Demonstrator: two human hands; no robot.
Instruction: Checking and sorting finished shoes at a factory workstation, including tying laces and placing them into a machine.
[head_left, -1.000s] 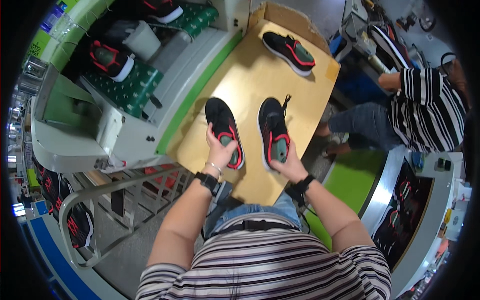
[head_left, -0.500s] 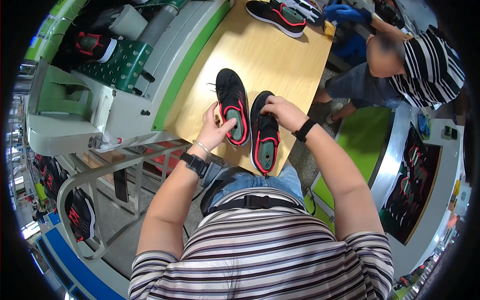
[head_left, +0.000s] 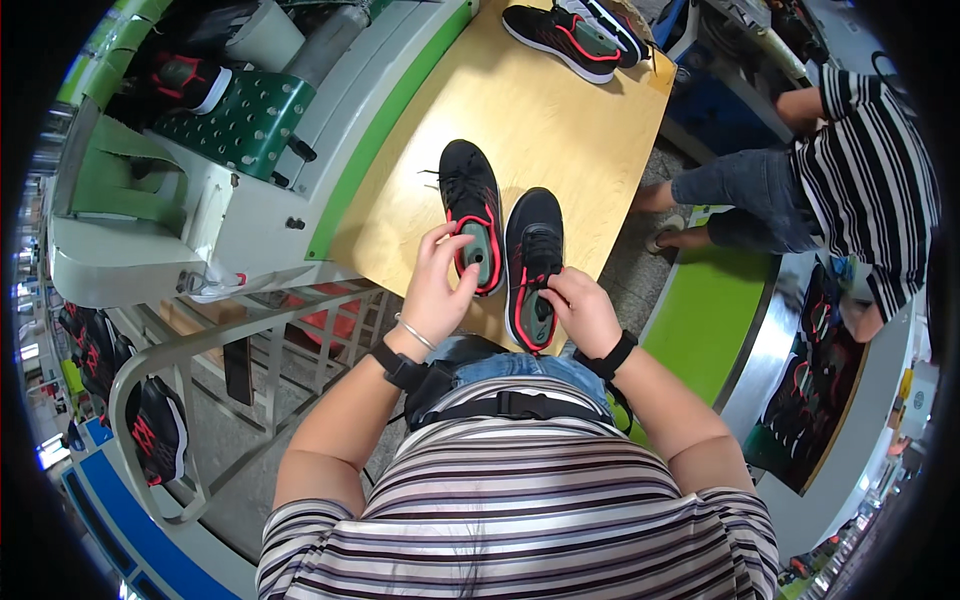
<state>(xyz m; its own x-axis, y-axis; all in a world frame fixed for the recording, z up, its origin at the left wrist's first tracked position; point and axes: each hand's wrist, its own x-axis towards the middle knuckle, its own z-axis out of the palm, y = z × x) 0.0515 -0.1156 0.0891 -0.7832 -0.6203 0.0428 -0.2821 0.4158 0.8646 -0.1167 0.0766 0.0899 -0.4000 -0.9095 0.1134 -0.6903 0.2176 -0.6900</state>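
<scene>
Two black sneakers with red-trimmed collars stand side by side on a wooden tabletop, toes pointing away from me. A grey-green insert, looking like a shoe last, fills each opening. At the left sneaker (head_left: 467, 178), my left hand (head_left: 440, 285) has its thumb and fingers apart beside the collar. My right hand (head_left: 588, 312) is closed, fingertips pinched at the tongue and lower laces of the right sneaker (head_left: 533, 220). Exactly what the fingertips pinch is partly hidden. Loose lace ends stick out on the left sneaker's outer side.
More sneakers (head_left: 565, 42) sit at the table's (head_left: 420, 150) far end. A green-edged machine (head_left: 255, 225) borders the left side, above a metal rack (head_left: 190, 350). On the right, a person in a striped shirt (head_left: 855, 150) stands by a green surface (head_left: 705, 310) and a box of shoes.
My right hand has drawn nearer, from the right sneaker's front to its tongue. My left thumb has come off the left sneaker's insert edge. The other person has shifted right.
</scene>
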